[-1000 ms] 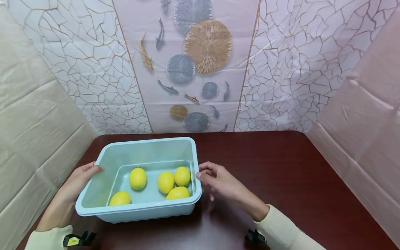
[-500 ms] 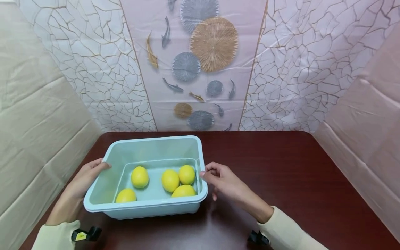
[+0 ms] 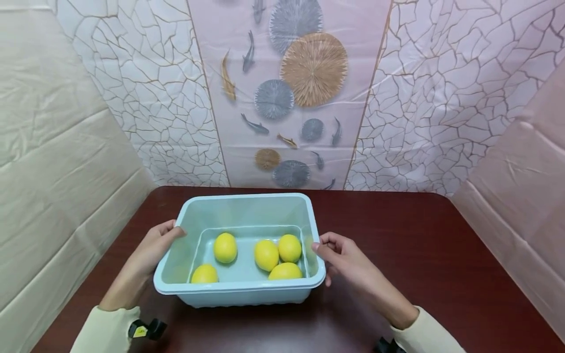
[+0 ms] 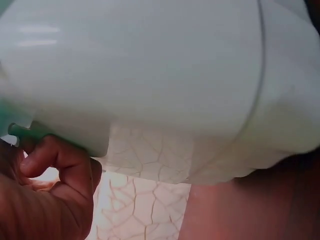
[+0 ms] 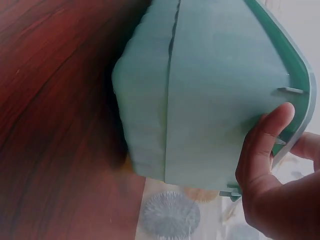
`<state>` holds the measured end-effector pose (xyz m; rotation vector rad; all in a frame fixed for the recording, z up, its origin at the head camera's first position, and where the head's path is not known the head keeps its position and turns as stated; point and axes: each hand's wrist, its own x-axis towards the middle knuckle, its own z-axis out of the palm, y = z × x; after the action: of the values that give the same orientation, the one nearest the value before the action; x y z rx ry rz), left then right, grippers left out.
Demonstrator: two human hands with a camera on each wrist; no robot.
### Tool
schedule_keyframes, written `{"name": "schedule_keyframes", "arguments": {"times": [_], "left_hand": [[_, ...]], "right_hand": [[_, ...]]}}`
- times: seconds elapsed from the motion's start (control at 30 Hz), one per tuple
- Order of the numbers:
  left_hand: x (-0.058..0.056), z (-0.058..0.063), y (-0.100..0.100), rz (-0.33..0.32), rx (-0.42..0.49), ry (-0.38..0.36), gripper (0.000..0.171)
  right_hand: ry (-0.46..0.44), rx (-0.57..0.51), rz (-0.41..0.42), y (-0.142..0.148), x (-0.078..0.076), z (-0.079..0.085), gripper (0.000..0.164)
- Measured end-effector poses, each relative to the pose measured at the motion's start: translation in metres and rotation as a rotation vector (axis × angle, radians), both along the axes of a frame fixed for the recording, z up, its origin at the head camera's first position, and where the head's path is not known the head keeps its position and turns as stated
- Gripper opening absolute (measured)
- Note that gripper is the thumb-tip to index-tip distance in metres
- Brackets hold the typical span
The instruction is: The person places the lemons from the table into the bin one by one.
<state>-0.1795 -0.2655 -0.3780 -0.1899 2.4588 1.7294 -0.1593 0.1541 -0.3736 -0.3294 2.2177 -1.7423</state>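
A pale blue-green plastic basin (image 3: pixel 247 289) stands at the middle of the dark table, with several yellow lemons inside, among them one lemon (image 3: pixel 225 248) near its centre-left and another (image 3: pixel 284 271) at the front right. My left hand (image 3: pixel 152 249) grips the basin's left rim, thumb over the edge. On the opposite side my right hand (image 3: pixel 346 257) holds the right rim, its thumb on top. Curled fingers (image 5: pixel 262 145) show beneath that rim in the right wrist view. In the left wrist view the basin's outer wall (image 4: pixel 150 65) hides much of the scene.
The dark red-brown table (image 3: pixel 397 235) extends to the right of the basin. A patterned backdrop (image 3: pixel 282 108) rises behind it, and beige covered panels (image 3: pixel 57 166) flank both sides. A black strap device (image 3: pixel 147 329) sits at the left cuff.
The basin, lemons and both hands have shifted rightward in the head view, and the backdrop has shifted right less. Both hands keep their hold on the rim.
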Motion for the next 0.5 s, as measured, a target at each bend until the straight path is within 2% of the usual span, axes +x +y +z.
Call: {"name": "schedule_keyframes", "arguments": {"times": [0.1, 0.27, 0.5], "left_hand": [[0.001, 0.0, 0.014, 0.012, 0.007, 0.001, 0.022], [0.0, 0.003, 0.037, -0.014, -0.009, 0.029, 0.02], [-0.005, 0.003, 0.062, -0.045, -0.075, 0.068, 0.024]], "right_hand": [[0.006, 0.01, -0.039, 0.009, 0.002, 0.0, 0.038], [0.009, 0.02, -0.151, 0.024, 0.006, 0.0, 0.035], [0.043, 0.138, -0.28, 0.043, 0.01, -0.001, 0.034]]}}
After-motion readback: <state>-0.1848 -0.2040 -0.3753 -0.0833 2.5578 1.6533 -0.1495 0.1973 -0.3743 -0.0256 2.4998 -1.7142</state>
